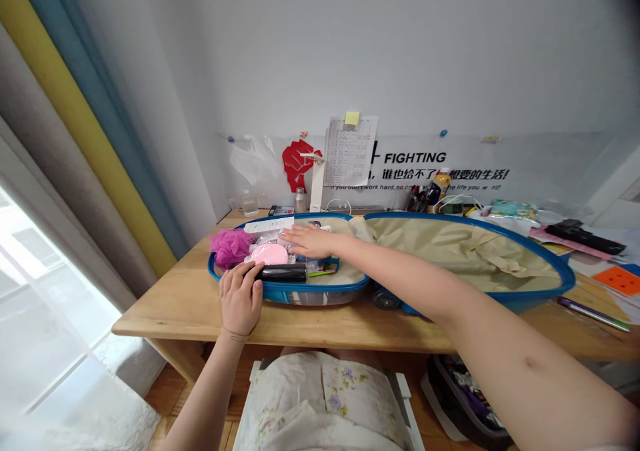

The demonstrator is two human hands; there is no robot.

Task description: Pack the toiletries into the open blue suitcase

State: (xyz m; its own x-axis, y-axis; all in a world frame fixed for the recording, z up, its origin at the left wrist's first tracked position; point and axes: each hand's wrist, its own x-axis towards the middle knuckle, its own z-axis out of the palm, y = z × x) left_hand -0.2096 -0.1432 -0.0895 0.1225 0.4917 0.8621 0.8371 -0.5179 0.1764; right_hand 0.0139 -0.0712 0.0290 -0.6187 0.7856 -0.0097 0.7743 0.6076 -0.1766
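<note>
Here, right hand (311, 241) lies flat inside suitcase (310, 295).

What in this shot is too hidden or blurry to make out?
Head view: the right hand covers whatever lies beneath it in the suitcase.
Head view: the writing on the printed sheet is too small to read.
Head view: the left hand is at the black tube, and its fingers hide the grip.

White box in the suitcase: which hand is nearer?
Right. The right hand lies flat, fingers almost at the white box; the left hand sits farther off at the suitcase near rim, fingers on a black tube.
</note>
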